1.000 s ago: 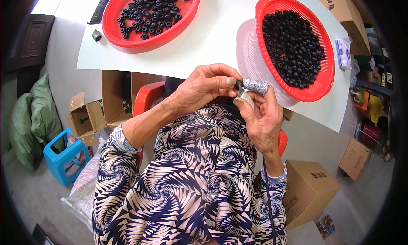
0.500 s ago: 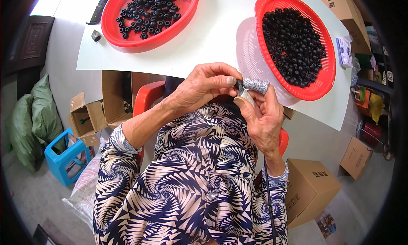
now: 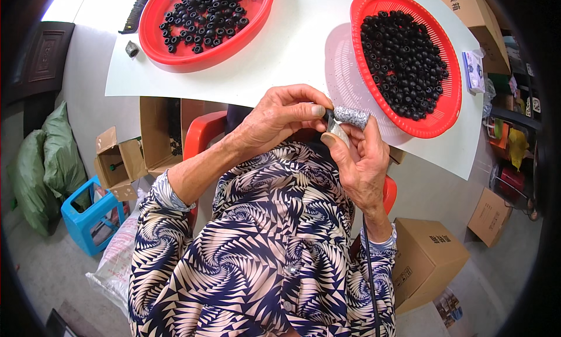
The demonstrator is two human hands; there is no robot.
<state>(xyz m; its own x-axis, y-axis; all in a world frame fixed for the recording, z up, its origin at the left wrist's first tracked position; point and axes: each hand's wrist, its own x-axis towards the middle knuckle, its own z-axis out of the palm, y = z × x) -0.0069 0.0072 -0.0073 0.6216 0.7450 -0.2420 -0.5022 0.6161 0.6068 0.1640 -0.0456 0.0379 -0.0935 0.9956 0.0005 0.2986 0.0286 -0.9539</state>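
Just past the table's near edge, both my hands work close together. My left hand (image 3: 286,116) is closed, pinching a small black part (image 3: 329,115) between thumb and fingers; most of it is hidden. My right hand (image 3: 362,162) is closed on a small metal blade (image 3: 333,127), with a pale wrapped piece (image 3: 340,135) under the thumb. The blade meets the black part. A speckled silver-grey cylinder (image 3: 352,117) lies along my right index finger, seemingly a sleeve over it. Many black rounded parts with holes (image 3: 403,62) fill the red basket (image 3: 449,103) ahead on the right.
A red tray (image 3: 196,62) with scattered black parts (image 3: 207,18) stands at the table's far left. Beside it lies a small grey tube (image 3: 132,49). Cardboard boxes (image 3: 429,261) flank my red chair (image 3: 201,132); a blue stool (image 3: 90,220) and green sacks (image 3: 44,167) are left.
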